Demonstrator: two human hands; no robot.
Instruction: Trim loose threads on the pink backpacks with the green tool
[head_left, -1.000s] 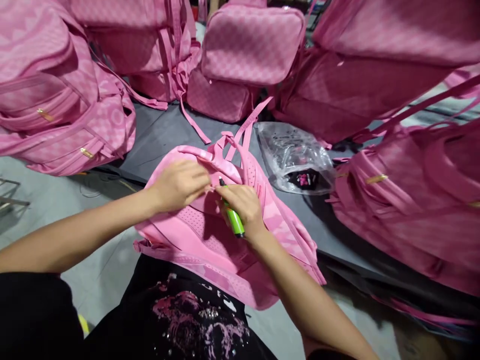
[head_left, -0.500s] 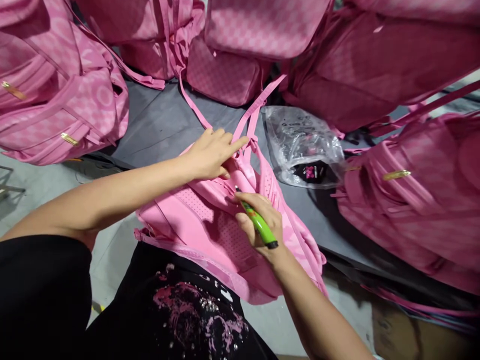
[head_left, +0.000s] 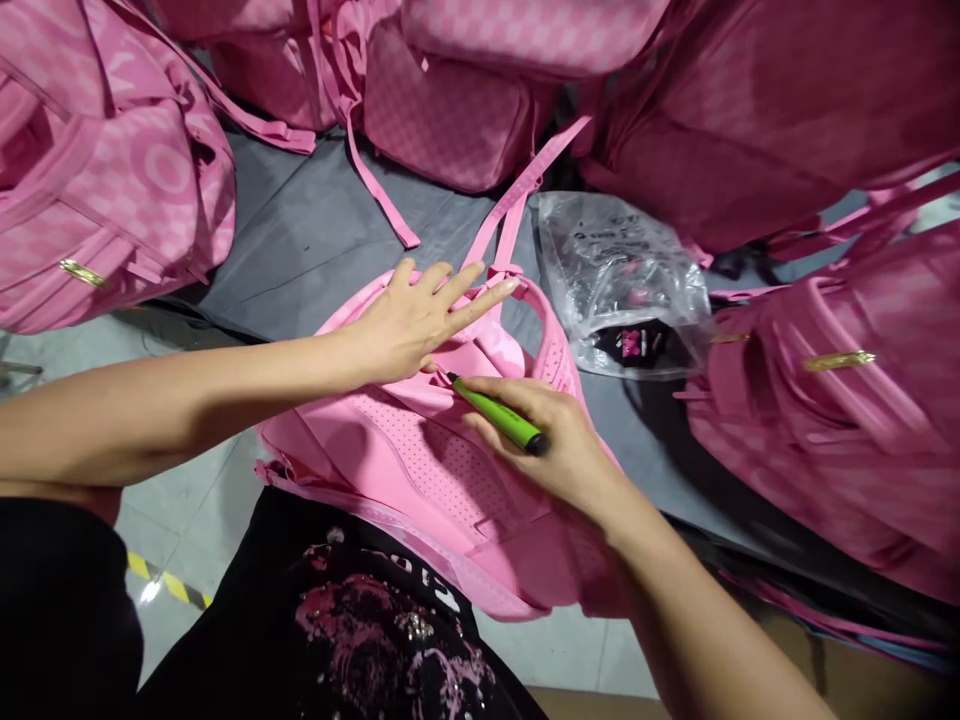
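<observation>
A pink backpack [head_left: 442, 470] lies against my body at the table edge, its dotted back panel facing up. My left hand [head_left: 420, 315] is spread flat on its upper part, fingers apart, near the base of the straps [head_left: 517, 215]. In my right hand [head_left: 555, 430] is a green pen [head_left: 499, 415] with a black end; its tip is at the pink fabric just below my left thumb. Whether the tip touches the fabric, I cannot tell.
Pink checkered backpacks stand on the grey table [head_left: 277, 230] at the left [head_left: 112, 190], back [head_left: 450, 110] and right [head_left: 840, 390]. A clear plastic bag [head_left: 622, 270] with a black item inside lies right of the straps. Yellow-black tape [head_left: 169, 580] marks the floor.
My left hand has spread its fingers wider, and a strap end beside it now lies loose on the table. The green pen has moved left and tilted flatter.
</observation>
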